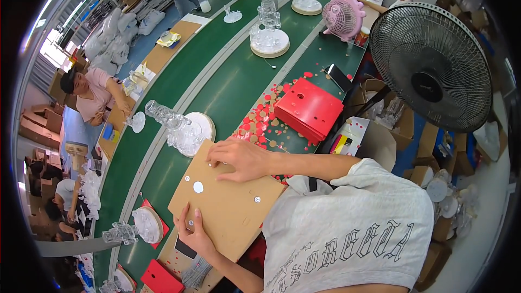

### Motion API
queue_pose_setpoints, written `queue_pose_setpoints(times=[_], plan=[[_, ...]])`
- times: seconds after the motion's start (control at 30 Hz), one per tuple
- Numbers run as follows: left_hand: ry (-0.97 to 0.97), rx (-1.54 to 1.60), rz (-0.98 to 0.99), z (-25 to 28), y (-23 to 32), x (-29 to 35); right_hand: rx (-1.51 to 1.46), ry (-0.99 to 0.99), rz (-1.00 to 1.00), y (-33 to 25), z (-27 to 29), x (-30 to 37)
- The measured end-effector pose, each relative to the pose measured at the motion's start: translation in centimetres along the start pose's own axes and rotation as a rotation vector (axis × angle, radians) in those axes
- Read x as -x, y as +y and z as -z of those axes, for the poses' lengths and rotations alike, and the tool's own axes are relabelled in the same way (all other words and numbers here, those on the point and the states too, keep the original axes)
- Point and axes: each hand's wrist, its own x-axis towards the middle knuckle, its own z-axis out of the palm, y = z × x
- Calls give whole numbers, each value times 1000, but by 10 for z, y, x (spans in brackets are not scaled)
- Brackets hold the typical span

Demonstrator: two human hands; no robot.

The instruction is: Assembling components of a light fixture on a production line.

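Observation:
A flat tan cardboard panel [230,201] lies tilted in front of me, with a round white hole [198,187] and several small ringed holes in it. My right hand [239,158] rests palm down on its upper part, fingers bent and apart; a small pale spot shows by the fingertips. At the lower left edge, my left hand [195,234] touches the panel with thumb and fingers spread, beside a small ringed hole [191,222]. Neither hand visibly grips anything. Just beyond the panel, clear glass-like fittings [187,134] sit on a round white-topped base.
A stack of red panels [309,109] lies among scattered red and tan discs [260,122]. Grey wire-like strips [196,272] and another red piece [161,278] are near my left forearm. A green conveyor [228,84] carries more clear assemblies. A black fan [431,70] stands at right; co-workers sit across.

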Motion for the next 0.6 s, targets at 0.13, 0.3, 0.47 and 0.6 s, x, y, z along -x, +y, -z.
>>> queue_pose_setpoints(times=[0.13, 0.3, 0.47, 0.6], plan=[[130, -83, -118, -5, -2, 2, 91, -54, 11, 5, 0, -2], [235, -408, -339, -3, 12, 8, 312, 255, 254, 3, -7, 2], [152, -351, -288, 6, 30, 24, 33, 247, 306, 7, -11, -5], [-150, -385, -427, 15, 42, 46, 13, 158, 228, 12, -5, -4]])
